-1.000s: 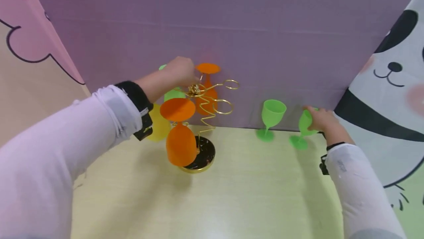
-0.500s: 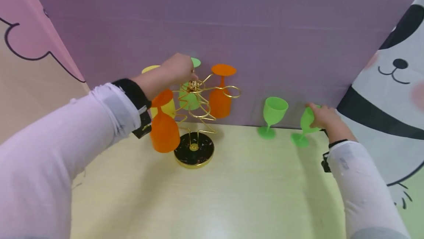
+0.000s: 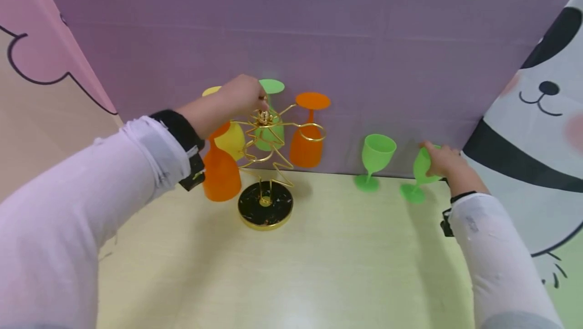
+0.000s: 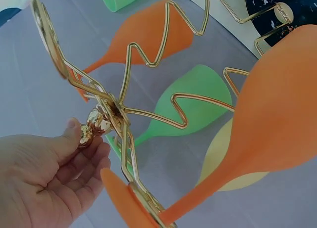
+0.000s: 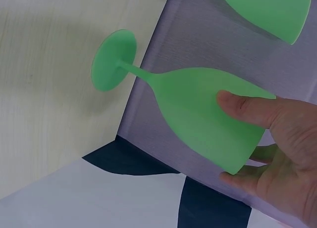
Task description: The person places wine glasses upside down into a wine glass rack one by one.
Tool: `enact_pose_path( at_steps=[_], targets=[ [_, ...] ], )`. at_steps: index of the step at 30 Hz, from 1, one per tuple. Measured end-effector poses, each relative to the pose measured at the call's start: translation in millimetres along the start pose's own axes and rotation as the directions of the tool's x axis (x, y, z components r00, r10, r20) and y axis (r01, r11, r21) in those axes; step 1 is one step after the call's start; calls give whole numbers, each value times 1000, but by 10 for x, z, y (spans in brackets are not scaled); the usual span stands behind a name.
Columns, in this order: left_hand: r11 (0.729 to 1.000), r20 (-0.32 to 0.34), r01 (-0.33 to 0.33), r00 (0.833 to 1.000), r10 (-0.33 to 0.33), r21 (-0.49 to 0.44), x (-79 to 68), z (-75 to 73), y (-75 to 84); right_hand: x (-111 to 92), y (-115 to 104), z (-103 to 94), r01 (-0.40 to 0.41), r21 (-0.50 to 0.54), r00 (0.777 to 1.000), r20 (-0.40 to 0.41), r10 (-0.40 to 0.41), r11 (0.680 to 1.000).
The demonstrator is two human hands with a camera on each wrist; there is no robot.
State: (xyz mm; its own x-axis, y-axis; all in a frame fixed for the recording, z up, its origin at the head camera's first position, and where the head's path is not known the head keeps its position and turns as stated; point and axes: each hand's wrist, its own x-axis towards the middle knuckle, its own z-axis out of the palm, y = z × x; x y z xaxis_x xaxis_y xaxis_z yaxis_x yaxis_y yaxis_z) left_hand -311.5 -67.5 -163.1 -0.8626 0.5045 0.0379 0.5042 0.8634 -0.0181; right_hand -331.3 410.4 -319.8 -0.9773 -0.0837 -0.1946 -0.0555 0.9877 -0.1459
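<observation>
Left hand [image 3: 246,92] and right hand [image 3: 446,161] at work over a pale surface [image 3: 328,258]. The left hand pinched the gold knob [image 4: 99,121] atop a wire rack [image 4: 119,114], whose black, gold-rimmed base [image 3: 265,207] stood on the surface. Four goblets hung bowl-down around the rack: a near orange goblet [image 3: 221,174], its stem in a wire ring, a yellow goblet [image 3: 231,141], a pale green goblet [image 4: 198,82] and a far orange goblet [image 3: 306,147]. The right hand gripped the bowl of a bright green goblet [image 5: 188,109], thumb on one side and fingers on the other; its foot appeared to rest on the surface, though contact could not be confirmed. Just beside it, a second bright goblet [image 3: 378,153] stood upright, mouth up. Behind lay a purple backdrop [image 3: 319,25], with a panda panel [image 3: 546,131] at right and a pink panel [image 3: 50,30] at left.
</observation>
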Motion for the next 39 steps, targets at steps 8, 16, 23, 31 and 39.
enact_pose_path(
  at_steps=[8,16,23,31,39],
  targets=[
    [1000,-14,-16,1000,16,-27,-10,9,-48,19,6,0,5,2,1000,-3,-5,1000],
    [999,18,16,1000,-16,-35,-25,4,-23,26,5,4,8,3,1000,-7,-8,1000],
    [1000,18,15,1000,-15,-21,-13,11,-24,34,35,56,24,23,999,-29,-23,999],
    [999,29,5,1000,-4,-31,19,20,2,14,102,55,23,30,999,-40,-22,999],
    [999,33,9,999,-8,-41,53,32,28,-24,193,56,24,33,999,-43,-23,999]
  ],
)
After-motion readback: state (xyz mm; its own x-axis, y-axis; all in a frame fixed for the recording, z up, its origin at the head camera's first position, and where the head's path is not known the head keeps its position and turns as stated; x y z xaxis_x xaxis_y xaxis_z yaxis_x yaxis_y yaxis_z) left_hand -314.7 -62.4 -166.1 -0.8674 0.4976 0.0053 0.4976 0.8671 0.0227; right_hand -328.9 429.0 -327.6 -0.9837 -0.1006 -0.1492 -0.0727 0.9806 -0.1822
